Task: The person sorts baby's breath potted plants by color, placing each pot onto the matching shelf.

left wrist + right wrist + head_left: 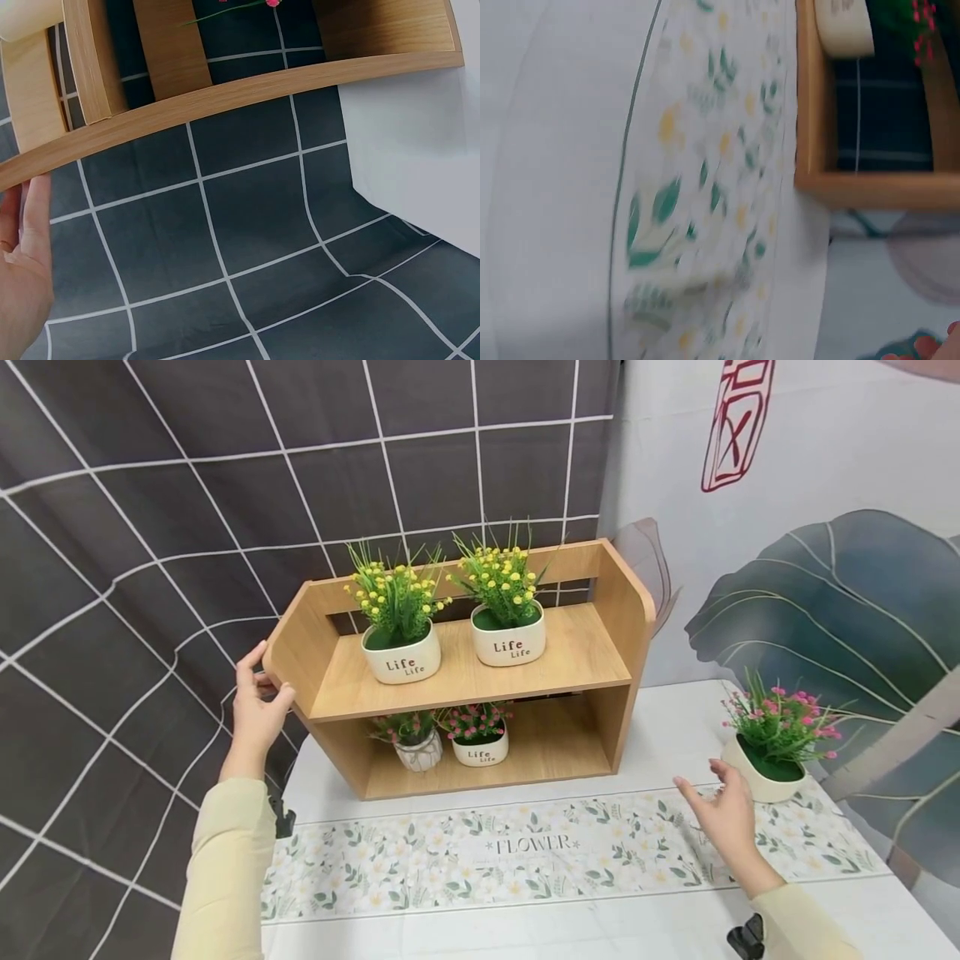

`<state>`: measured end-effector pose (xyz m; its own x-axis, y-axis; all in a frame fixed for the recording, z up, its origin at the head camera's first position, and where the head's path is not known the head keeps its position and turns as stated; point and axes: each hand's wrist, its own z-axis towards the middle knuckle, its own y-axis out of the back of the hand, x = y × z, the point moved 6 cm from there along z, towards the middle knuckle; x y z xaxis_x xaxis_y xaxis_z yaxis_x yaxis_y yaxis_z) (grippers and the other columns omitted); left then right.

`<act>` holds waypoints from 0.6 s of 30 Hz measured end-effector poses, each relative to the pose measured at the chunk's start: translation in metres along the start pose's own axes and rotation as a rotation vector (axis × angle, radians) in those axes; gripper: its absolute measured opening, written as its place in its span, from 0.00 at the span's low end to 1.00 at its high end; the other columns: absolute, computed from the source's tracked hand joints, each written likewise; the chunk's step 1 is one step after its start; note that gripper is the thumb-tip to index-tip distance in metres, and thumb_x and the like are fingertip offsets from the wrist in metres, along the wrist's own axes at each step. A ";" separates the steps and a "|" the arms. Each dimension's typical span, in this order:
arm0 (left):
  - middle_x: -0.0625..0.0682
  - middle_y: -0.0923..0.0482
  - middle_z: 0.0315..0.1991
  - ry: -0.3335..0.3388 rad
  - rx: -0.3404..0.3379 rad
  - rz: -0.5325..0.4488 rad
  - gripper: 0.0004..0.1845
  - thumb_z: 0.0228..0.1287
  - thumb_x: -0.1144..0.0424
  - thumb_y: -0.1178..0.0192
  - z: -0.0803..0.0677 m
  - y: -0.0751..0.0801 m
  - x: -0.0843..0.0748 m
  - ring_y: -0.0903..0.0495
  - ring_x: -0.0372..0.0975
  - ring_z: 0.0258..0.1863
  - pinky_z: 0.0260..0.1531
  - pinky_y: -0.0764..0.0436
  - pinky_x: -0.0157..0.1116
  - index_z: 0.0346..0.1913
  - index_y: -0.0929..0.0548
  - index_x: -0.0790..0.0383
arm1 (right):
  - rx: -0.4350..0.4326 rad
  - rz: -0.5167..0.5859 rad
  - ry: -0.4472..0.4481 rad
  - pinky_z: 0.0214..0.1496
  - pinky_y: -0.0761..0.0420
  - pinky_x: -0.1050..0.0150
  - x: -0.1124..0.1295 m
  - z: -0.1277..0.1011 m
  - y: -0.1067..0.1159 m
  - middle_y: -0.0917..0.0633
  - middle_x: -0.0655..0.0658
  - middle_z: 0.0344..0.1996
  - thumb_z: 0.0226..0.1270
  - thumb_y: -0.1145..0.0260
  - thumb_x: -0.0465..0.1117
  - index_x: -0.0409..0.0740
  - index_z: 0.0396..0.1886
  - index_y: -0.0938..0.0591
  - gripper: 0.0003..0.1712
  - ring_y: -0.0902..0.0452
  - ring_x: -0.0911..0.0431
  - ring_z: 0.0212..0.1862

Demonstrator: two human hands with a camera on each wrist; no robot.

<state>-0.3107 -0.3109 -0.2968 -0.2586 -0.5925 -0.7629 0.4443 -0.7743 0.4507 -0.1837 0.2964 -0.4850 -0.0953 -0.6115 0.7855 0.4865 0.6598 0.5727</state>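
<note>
1. Left hand point(255, 710) rests on the left side panel of the light-wood two-tier desktop shelf point(570, 652); fingers straight against the panel edge, thumb at the front, grip relaxed rather than clamped. The left wrist view shows only the palm point(22, 262) beside the curved wooden edge.
2. Right hand point(723, 814) hovers over the worktop, fingers spread and loose, holding nothing. It is just beside the cream pot with pink flowers point(776, 747) at the right, not touching it as far as can be seen.
3. The pink-flower pot stands upright on the white worktop point(675, 727), apart from the shelf's right side.
4. Judgement: to take that pot well, wrap the fingers round the pot body low down, not the stems, and keep it upright; the left hand steadying the shelf looks sensible.
5. Upper tier: two white "Life" pots with yellow flowers point(401, 610) and point(506, 606), side by side towards the left.
6. Lower tier: a ribbed white pot with pink flowers point(416, 739) and a white "Life" pot with pink flowers point(478, 735), close together.
7. A floral "FLOWER" runner point(525, 852) lies in front of the shelf.
8. Judgement: the shelf's right side wall and the tier above could catch the tall stems.
</note>
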 end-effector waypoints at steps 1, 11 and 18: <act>0.47 0.30 0.41 0.002 0.001 -0.003 0.37 0.58 0.74 0.49 0.000 0.000 0.001 0.32 0.26 0.36 0.29 0.28 0.15 0.71 0.42 0.49 | -0.013 -0.011 -0.027 0.58 0.36 0.39 -0.005 0.001 0.004 0.33 0.24 0.58 0.60 0.33 0.41 0.25 0.64 0.38 0.39 0.39 0.32 0.60; 0.46 0.30 0.41 -0.012 0.006 0.001 0.37 0.58 0.74 0.50 0.000 0.001 0.000 0.32 0.25 0.35 0.29 0.29 0.14 0.71 0.42 0.51 | -0.124 -0.109 -0.233 0.52 0.40 0.35 -0.051 0.010 0.033 0.39 0.21 0.59 0.61 0.35 0.51 0.28 0.69 0.45 0.47 0.44 0.29 0.59; 0.49 0.28 0.42 -0.027 0.007 0.023 0.37 0.58 0.74 0.50 0.000 0.001 -0.003 0.32 0.24 0.35 0.30 0.30 0.14 0.71 0.42 0.52 | -0.152 -0.139 -0.352 0.57 0.43 0.36 -0.078 0.019 0.045 0.48 0.19 0.63 0.61 0.39 0.55 0.27 0.71 0.55 0.54 0.51 0.28 0.63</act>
<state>-0.3096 -0.3098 -0.2947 -0.2712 -0.6160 -0.7396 0.4445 -0.7617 0.4714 -0.1706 0.3820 -0.5167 -0.4476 -0.4861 0.7506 0.5685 0.4932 0.6584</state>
